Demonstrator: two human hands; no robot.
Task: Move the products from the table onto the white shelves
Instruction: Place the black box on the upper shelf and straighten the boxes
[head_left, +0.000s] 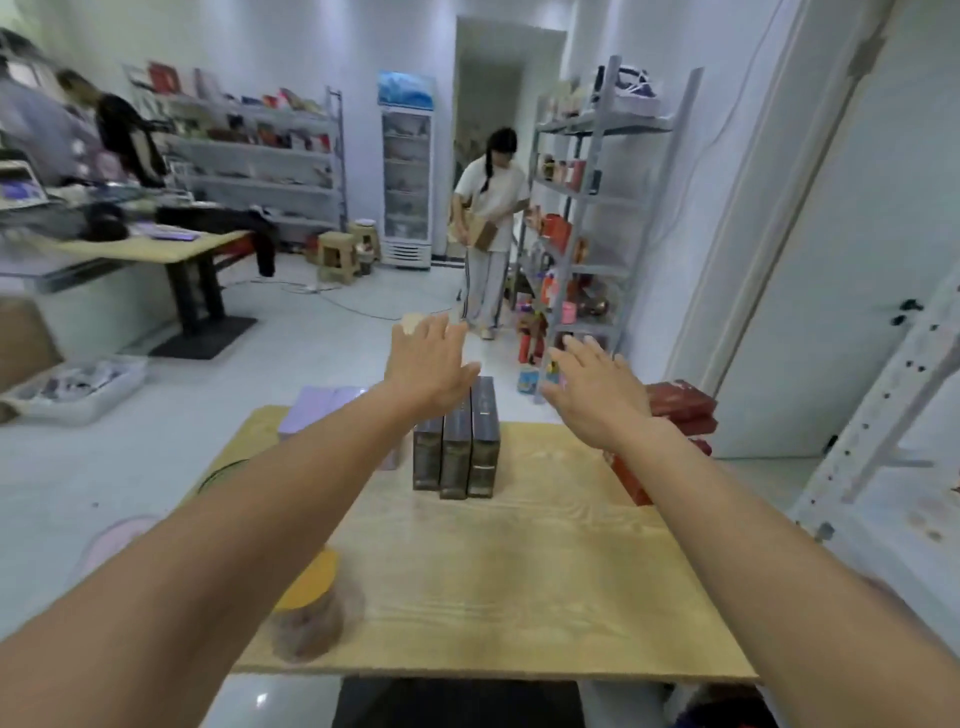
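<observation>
Yellow-lidded jar (311, 618) at table (519, 582) edge | left hand (428, 364) over three dark boxes (457, 452) | right hand (592, 395) beside | fingers spread (both empty)

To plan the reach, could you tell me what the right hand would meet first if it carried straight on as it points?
Nothing on the table: the right hand points past its far edge, so likely the grey shelf unit, though depth is unclear.

head-worn view, forward-down over table (519, 597)
</observation>
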